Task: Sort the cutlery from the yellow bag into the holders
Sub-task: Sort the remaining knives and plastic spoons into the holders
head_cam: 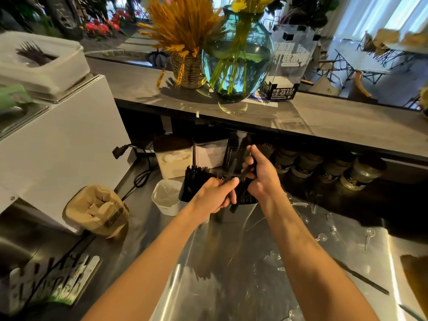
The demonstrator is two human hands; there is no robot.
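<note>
I stood at a stainless steel worktop (pixel 220 251) set under a raised grey counter (pixel 347 121); beyond it the room showed folding chairs and bright curtained windows. On the counter stood one round glass vase (pixel 236 66) of green stems in water, one woven basket of dried wheat (pixel 185 42), and one clear acrylic sign stand (pixel 289 56). A white appliance (pixel 58 147) sat at my left, with one tan-lined tub (pixel 97 210) in front of it. Two holders stood side by side ahead of me: a small white one (pixel 165 196) that looked empty, and a larger one (pixel 196 181) packed with black cutlery, count not readable. My left hand (pixel 214 196) was curled around a bundle of black cutlery (pixel 234 181) above the larger holder. My right hand (pixel 260 174) pinched the upper part of the same bundle, index finger raised. Clear plastic spoons (pixel 324 232), at least four, lay scattered on the steel to my right, with one black stick (pixel 363 279) nearer the edge.
</note>
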